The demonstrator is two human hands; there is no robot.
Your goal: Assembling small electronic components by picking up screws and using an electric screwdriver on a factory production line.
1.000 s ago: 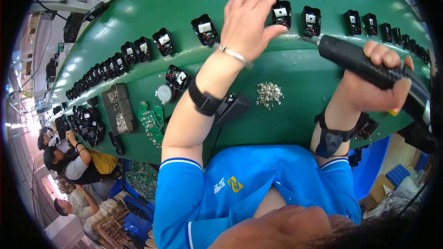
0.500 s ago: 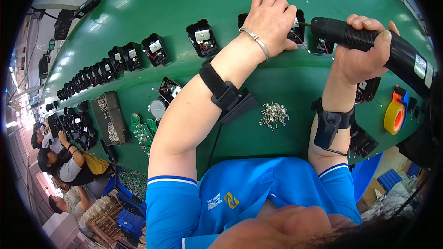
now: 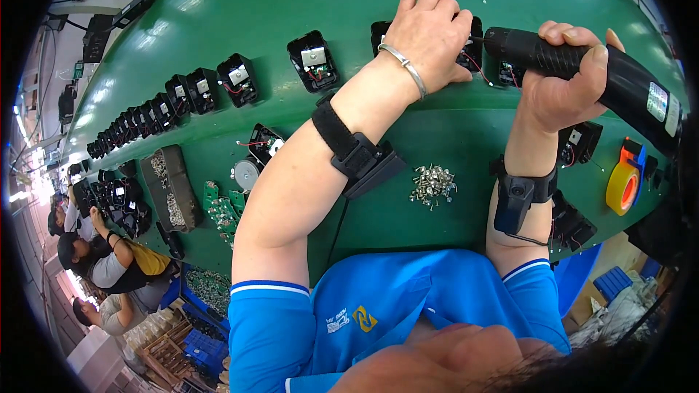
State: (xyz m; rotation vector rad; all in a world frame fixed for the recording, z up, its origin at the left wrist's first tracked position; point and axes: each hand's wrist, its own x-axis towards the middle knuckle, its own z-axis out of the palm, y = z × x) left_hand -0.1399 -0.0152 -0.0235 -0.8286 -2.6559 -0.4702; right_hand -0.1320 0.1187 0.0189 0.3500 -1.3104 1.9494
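My left hand [image 3: 429, 35] is curled over an open black plastic housing [image 3: 476, 31] at the far side of the green bench, gripping it and covering much of it. Red and white wires trail from that housing. In my right hand [image 3: 564, 94] is a black electric screwdriver [image 3: 539, 52], held nearly level with its nose pointing left. Its bit reaches the housing's right side, but whether it sits on a screw is hidden by my fingers. Another black housing [image 3: 379, 33] shows partly behind my left hand. Between my forearms lies a pile of small silver screws [image 3: 433, 185].
A curved row of black housings [image 3: 313, 60] runs leftward. Nearer are a screw-filled tray [image 3: 187, 189], green circuit boards [image 3: 218, 207] and a round speaker [image 3: 247, 173]. A tape dispenser [image 3: 624, 178] stands at right. Other people [image 3: 109, 255] sit at far left.
The screwdriver and my right hand have shifted slightly left, bringing the nose closer to the housing. My left hand keeps its hold in nearly the same spot.
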